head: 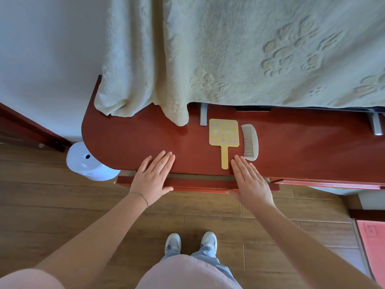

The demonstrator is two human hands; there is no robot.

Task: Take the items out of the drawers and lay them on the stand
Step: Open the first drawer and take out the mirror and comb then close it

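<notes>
A yellow hand mirror (223,133) with pastel dots lies face down on the red-brown stand (133,138), its handle pointing toward me. A pale comb (251,141) lies just right of it. My left hand (153,177) rests flat, fingers straight, over the stand's front edge and the top drawer front (198,184), which stands out only slightly. My right hand (250,180) lies flat in the same way, its fingertips just short of the mirror handle and the comb. Neither hand holds anything.
A cream blanket (250,49) hangs over the stand's back and left part. A white round device (89,163) stands on the wood floor at the stand's left end. Grey metal feet (203,116) rest on the stand behind the mirror. A pink mat (373,247) lies at right.
</notes>
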